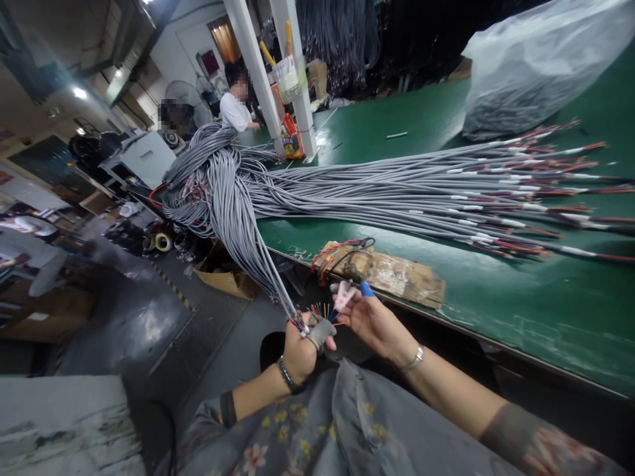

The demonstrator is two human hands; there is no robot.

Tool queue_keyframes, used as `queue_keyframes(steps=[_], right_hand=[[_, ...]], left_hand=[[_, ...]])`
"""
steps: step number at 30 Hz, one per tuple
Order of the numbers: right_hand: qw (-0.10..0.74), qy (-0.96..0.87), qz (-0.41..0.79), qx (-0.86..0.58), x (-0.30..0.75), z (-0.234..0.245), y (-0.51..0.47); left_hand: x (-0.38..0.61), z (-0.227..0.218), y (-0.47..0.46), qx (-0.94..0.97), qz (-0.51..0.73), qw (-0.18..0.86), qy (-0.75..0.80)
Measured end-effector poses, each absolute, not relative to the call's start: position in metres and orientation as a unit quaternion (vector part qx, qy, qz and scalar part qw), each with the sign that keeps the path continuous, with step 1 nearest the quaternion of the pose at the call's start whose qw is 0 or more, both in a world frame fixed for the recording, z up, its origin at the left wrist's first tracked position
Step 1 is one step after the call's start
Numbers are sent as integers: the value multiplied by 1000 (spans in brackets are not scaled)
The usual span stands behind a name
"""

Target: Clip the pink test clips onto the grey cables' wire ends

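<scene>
My left hand (301, 346) is closed around the end of a grey cable (262, 271), its thumb wrapped in grey tape. Thin coloured wires (321, 311) fan out of the cable end between my hands. My right hand (370, 318) is just right of them, fingers pinched on a small pale piece (344, 295) I cannot make out; one fingertip wears a blue cover. The cable runs up to a big bundle of grey cables (347, 188) lying across the green table (520, 297).
A taped cardboard block (391, 271) with red and black wires sits at the table's near edge. A clear plastic bag (536, 66) lies at the far right. White posts (278, 73) stand at the back, with two people beyond. Boxes and clutter cover the floor on the left.
</scene>
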State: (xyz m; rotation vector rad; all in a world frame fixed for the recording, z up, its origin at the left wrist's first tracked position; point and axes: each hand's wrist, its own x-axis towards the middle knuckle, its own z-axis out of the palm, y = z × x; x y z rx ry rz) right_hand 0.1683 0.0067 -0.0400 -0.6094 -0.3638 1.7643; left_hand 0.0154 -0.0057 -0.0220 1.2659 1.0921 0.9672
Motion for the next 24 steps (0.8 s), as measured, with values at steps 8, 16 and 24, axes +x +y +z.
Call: queue_keyframes(steps=[8, 16, 24], right_hand=[[595, -172, 737, -270, 168, -42, 7], [608, -119, 739, -266, 163, -45, 11], [591, -100, 758, -258, 163, -45, 8]], left_hand=[[26, -18, -2, 547, 446, 532, 467], [27, -20, -1, 537, 445, 532, 480], [20, -22, -4, 575, 414, 514, 483]])
